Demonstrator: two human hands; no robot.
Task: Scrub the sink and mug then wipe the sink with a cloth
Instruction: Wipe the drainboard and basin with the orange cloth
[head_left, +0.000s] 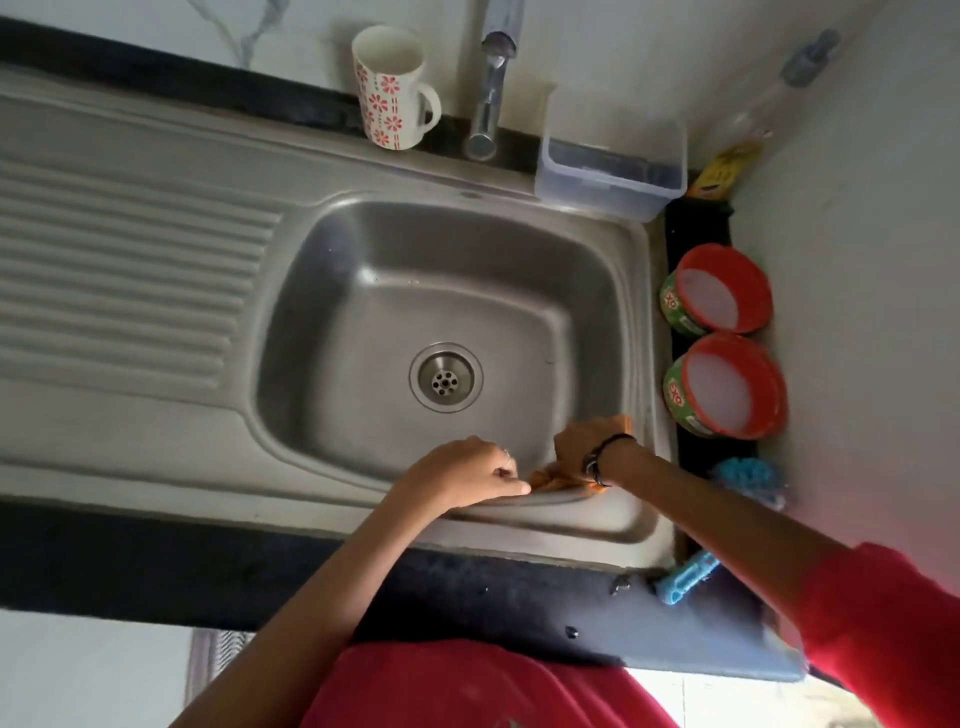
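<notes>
Head view, looking down on the sink. The right hand has its fingers curled over an orange cloth, pressing it against the near right wall of the steel sink basin; the fingertips themselves are hidden by the back of the hand. The left hand rests on the near rim with fingers curled and the thumb pointing toward the cloth's left end; whether it pinches the cloth cannot be told. The cloth lies bunched in a strip whose long axis runs along the front edge of the basin and up toward the right corner, where an orange corner shows beyond the wrist. Judged from this, the wiping step is in hand: the basin looks bare of suds and the drain is uncovered, suggesting scrubbing is done. The flowered mug stands upright on the back ledge just left of the tap, handle to the right, mouth up. A blue scrubber lies aside on the right counter.
</notes>
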